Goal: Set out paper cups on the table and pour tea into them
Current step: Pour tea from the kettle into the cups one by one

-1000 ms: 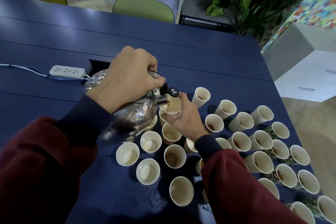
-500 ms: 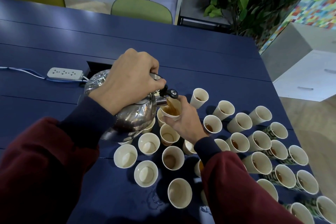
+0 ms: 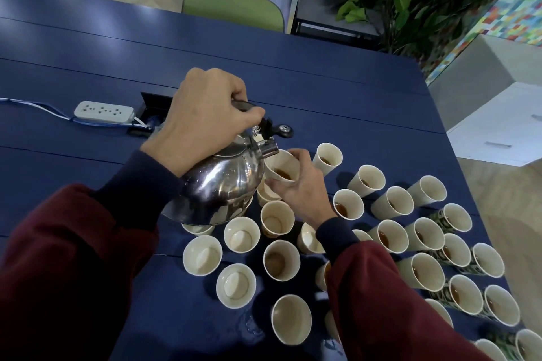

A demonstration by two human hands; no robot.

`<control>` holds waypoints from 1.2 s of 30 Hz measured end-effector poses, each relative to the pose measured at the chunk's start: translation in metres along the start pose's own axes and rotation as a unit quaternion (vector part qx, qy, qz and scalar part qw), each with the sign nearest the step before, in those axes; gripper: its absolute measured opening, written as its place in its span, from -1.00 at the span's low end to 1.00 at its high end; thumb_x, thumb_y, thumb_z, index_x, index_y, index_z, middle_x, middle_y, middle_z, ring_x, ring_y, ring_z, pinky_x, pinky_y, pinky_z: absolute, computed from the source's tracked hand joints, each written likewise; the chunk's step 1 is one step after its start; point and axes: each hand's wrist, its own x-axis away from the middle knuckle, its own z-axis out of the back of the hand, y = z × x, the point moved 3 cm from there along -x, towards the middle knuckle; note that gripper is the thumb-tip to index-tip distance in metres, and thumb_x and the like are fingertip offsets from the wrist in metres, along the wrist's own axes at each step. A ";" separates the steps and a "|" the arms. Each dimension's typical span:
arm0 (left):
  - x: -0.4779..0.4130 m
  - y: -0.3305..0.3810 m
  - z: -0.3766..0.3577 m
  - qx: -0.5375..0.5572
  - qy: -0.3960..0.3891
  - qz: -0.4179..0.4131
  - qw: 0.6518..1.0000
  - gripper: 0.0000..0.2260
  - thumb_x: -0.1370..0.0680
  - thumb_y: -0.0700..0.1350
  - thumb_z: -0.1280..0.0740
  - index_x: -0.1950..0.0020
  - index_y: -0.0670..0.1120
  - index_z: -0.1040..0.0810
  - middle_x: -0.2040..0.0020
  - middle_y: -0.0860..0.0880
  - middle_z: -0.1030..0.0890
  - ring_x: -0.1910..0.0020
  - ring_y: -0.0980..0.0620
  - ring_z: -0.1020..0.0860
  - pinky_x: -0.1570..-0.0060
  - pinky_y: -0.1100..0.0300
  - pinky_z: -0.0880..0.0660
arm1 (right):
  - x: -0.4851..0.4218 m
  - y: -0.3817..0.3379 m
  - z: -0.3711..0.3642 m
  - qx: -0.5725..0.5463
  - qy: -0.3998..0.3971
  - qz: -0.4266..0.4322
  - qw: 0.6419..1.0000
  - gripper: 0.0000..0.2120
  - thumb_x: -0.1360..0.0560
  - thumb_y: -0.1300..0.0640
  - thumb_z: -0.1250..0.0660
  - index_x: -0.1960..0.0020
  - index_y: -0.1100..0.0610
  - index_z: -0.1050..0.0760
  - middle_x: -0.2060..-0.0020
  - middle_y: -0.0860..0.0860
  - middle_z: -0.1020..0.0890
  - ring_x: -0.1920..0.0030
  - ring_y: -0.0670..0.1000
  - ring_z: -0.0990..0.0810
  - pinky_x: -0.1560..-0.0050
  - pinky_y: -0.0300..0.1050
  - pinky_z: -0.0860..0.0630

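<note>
Since a second ago, darker tea (image 3: 283, 175) is gathered in the bottom of the held cup (image 3: 289, 160), while the kettle (image 3: 223, 182) is kept tipped at the same place. The kettle's handle is gripped from above by the left hand (image 3: 202, 123), fingers curled round it, and the steel body is held clear of the table (image 3: 322, 91), above the nearer cups. The spout (image 3: 269, 150) is set just at the rim of the held cup, with its black whistle cap (image 3: 281, 133) flipped up. That cup is tilted toward the spout and is clasped round its side by the right hand (image 3: 305, 190), lifted off the table.

Below the kettle, a cluster of empty cups (image 3: 202, 255) is stood upright and close together. To the right, filled cups (image 3: 349, 204) are set in rows, brown tea showing in them, and cups with a green pattern (image 3: 453, 217) are placed along the far right edge. Drops of liquid are seen on the table near the front cups.

A white power strip (image 3: 104, 111) is laid on the table to the left, well apart from the cups. Two green chairs (image 3: 234, 7) are drawn up at the far side.
</note>
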 end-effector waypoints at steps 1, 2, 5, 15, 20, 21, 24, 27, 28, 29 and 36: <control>-0.002 -0.004 -0.001 0.007 0.006 0.008 1.000 -0.74 -0.44 0.04 -0.48 0.33 -0.11 -0.60 0.47 0.02 -0.52 0.37 0.02 -0.49 0.32 0.16 -0.40 | -0.004 0.001 0.001 -0.006 0.004 -0.004 1.000 -0.46 -0.36 -0.01 -0.59 -0.21 -0.04 -0.38 -0.01 -0.12 -0.64 -0.01 -0.13 -0.62 -0.04 -0.12 -0.59; -0.005 -0.008 -0.003 0.013 0.015 0.015 1.000 -0.73 -0.43 0.05 -0.49 0.32 -0.12 -0.60 0.45 0.02 -0.54 0.34 -0.02 -0.51 0.28 0.14 -0.43 | -0.010 0.002 0.002 -0.009 0.010 -0.007 1.000 -0.47 -0.37 0.00 -0.59 -0.20 -0.03 -0.39 0.00 -0.13 -0.63 0.00 -0.16 -0.62 -0.01 -0.18 -0.57; -0.013 -0.020 -0.007 0.039 0.032 0.037 0.998 -0.72 -0.43 0.07 -0.49 0.31 -0.12 -0.61 0.43 0.00 -0.57 0.30 -0.10 -0.55 0.19 0.02 -0.54 | -0.032 0.007 0.007 0.007 0.024 -0.024 0.999 -0.50 -0.38 0.03 -0.58 -0.17 0.00 -0.37 0.03 -0.12 -0.62 0.04 -0.18 -0.60 0.06 -0.30 -0.50; -0.040 -0.053 -0.017 0.053 0.023 0.056 0.997 -0.72 -0.47 0.05 -0.49 0.28 -0.13 -0.61 0.45 -0.03 -0.58 0.37 -0.05 -0.57 0.19 0.04 -0.55 | -0.110 0.051 -0.011 0.159 -0.053 -0.067 0.984 -0.51 -0.41 0.06 -0.52 -0.16 0.11 -0.30 -0.05 0.11 -0.60 -0.05 0.17 -0.56 -0.03 0.04 -0.48; -0.048 -0.062 -0.022 0.055 0.019 0.050 0.997 -0.71 -0.47 0.02 -0.49 0.30 -0.17 -0.61 0.46 -0.04 -0.57 0.41 -0.05 -0.56 0.27 0.15 -0.45 | -0.126 0.067 -0.023 0.183 -0.072 -0.111 0.974 -0.47 -0.42 0.07 -0.53 -0.22 0.18 -0.31 -0.14 0.17 -0.56 -0.15 0.22 -0.54 -0.12 0.07 -0.46; -0.048 -0.064 -0.022 0.055 0.019 0.048 0.997 -0.71 -0.47 0.02 -0.50 0.30 -0.17 -0.60 0.46 -0.04 -0.57 0.42 -0.05 -0.55 0.28 0.14 -0.45 | -0.127 0.070 -0.024 0.181 -0.075 -0.120 0.973 -0.44 -0.41 0.06 -0.54 -0.24 0.18 -0.31 -0.17 0.17 -0.55 -0.18 0.22 -0.53 -0.15 0.07 -0.45; -0.048 -0.066 -0.024 0.057 0.013 0.050 0.997 -0.71 -0.47 0.03 -0.50 0.31 -0.15 -0.59 0.46 -0.06 -0.57 0.42 -0.05 -0.55 0.29 0.04 -0.50 | -0.126 0.071 -0.022 0.180 -0.086 -0.123 0.972 -0.26 -0.36 -0.01 -0.59 -0.36 0.19 -0.27 -0.27 0.17 -0.50 -0.28 0.20 -0.49 -0.24 0.02 -0.41; -0.046 -0.063 -0.024 0.061 0.012 0.053 0.997 -0.71 -0.46 0.03 -0.50 0.32 -0.14 -0.59 0.46 -0.04 -0.57 0.42 -0.03 -0.55 0.24 0.04 -0.51 | -0.115 0.063 -0.015 0.185 -0.079 -0.107 0.974 -0.11 -0.35 -0.03 -0.60 -0.49 0.21 -0.20 -0.42 0.17 -0.38 -0.39 0.17 -0.41 -0.32 -0.04 -0.35; -0.045 -0.061 -0.024 0.063 0.012 0.051 0.997 -0.71 -0.46 0.03 -0.50 0.32 -0.14 -0.59 0.46 -0.04 -0.57 0.41 -0.03 -0.55 0.23 0.05 -0.51 | -0.110 0.058 -0.013 0.178 -0.067 -0.097 0.977 -0.11 -0.36 -0.03 -0.60 -0.50 0.21 -0.20 -0.43 0.16 -0.35 -0.39 0.15 -0.41 -0.31 -0.09 -0.35; -0.044 -0.059 -0.023 0.065 0.012 0.048 0.997 -0.71 -0.46 0.03 -0.50 0.32 -0.15 -0.59 0.46 -0.04 -0.58 0.41 -0.04 -0.55 0.22 0.06 -0.51 | -0.103 0.053 -0.010 0.174 -0.052 -0.079 0.980 -0.13 -0.36 -0.04 -0.60 -0.49 0.21 -0.23 -0.42 0.15 -0.35 -0.37 0.14 -0.42 -0.28 -0.13 -0.34; -0.033 -0.049 -0.014 0.066 0.018 0.045 0.997 -0.72 -0.46 0.04 -0.49 0.30 -0.14 -0.61 0.45 -0.02 -0.57 0.39 -0.01 -0.55 0.24 0.15 -0.47 | -0.039 0.021 -0.018 0.196 -0.059 0.051 0.978 -0.37 -0.33 -0.19 -0.51 -0.21 0.21 -0.51 -0.15 0.10 -0.52 -0.11 0.13 -0.56 -0.09 0.04 -0.52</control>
